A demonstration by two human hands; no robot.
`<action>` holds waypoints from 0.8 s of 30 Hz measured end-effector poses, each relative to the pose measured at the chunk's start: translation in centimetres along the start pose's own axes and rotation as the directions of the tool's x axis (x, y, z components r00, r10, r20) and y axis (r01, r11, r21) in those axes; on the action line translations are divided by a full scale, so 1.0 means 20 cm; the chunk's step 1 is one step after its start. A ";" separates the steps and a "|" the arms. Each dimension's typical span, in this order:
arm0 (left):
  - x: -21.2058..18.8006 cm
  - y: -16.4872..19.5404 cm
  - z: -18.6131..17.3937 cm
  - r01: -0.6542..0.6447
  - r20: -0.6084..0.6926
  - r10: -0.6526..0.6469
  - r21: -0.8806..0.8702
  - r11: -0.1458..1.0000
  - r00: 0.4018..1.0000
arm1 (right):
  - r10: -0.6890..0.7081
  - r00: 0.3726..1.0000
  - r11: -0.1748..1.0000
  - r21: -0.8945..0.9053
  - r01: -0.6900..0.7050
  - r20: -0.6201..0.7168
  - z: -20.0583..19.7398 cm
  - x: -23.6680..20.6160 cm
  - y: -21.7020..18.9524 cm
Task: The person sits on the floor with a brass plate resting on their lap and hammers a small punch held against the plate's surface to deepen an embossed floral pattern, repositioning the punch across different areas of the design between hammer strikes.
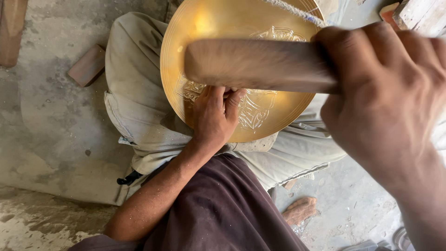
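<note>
A round brass plate (209,21) with engraved patterns rests on my lap, over pale trousers (132,93). My left hand (214,116) lies on the plate's lower part, fingers curled around something small that I cannot make out. My right hand (385,97) is raised close to the camera and grips a wooden mallet (253,64), whose blurred head hangs above the plate's middle. The mallet hides part of the engraving.
A reddish brick (88,65) lies on the concrete floor to the left. A wooden plank (11,28) is at the top left corner, wooden blocks (418,14) at the top right. A bare foot (301,210) shows below the lap.
</note>
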State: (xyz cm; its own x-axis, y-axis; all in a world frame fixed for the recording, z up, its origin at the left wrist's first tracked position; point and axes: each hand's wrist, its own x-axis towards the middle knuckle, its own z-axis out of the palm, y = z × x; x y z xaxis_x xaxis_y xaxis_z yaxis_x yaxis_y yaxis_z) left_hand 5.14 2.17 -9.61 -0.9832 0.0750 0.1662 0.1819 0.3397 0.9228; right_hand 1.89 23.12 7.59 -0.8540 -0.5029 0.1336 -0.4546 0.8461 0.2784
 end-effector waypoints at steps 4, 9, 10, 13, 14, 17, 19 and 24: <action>0.02 0.01 -0.01 -0.052 0.019 0.050 0.102 0.993 0.999 | 0.074 0.964 0.997 -0.052 -0.062 0.254 -0.06 0.00 -0.01; 0.07 0.01 -0.07 0.015 0.034 -0.014 -0.031 0.999 0.999 | 0.201 0.968 0.950 0.211 -0.231 0.152 -0.09 -0.12 0.05; 0.08 0.01 -0.08 0.033 0.047 -0.029 -0.083 0.996 0.998 | 0.304 0.933 0.866 0.353 -0.355 0.193 -0.06 -0.14 0.06; 0.14 0.01 -0.06 -0.046 0.179 0.054 -0.045 0.998 0.982 | 0.319 0.935 0.870 0.343 -0.355 0.157 0.03 -0.20 0.13; 0.15 0.01 -0.06 -0.079 0.194 0.079 -0.011 0.997 0.978 | 0.287 0.948 0.902 0.295 -0.316 0.138 0.06 -0.21 0.14; 0.17 0.01 -0.07 -0.159 0.235 0.141 0.062 0.985 0.962 | 0.214 0.970 0.951 0.200 -0.234 0.116 0.08 -0.21 0.16; 0.17 0.01 -0.07 -0.190 0.239 0.166 0.081 0.978 0.957 | 0.422 0.886 0.719 0.523 -0.457 0.193 0.09 -0.20 0.14; 0.16 0.03 -0.06 -0.111 0.266 0.089 0.068 0.991 0.960 | 0.344 0.926 0.778 0.503 -0.375 0.159 0.10 -0.14 0.10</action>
State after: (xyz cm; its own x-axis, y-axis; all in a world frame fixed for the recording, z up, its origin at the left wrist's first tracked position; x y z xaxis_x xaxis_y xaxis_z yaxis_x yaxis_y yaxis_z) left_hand 2.03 1.46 -8.07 -0.9240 0.3519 0.1493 0.2904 0.3924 0.8728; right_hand 2.84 26.46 5.89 -0.9869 -0.1464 0.0683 -0.1605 0.9363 -0.3124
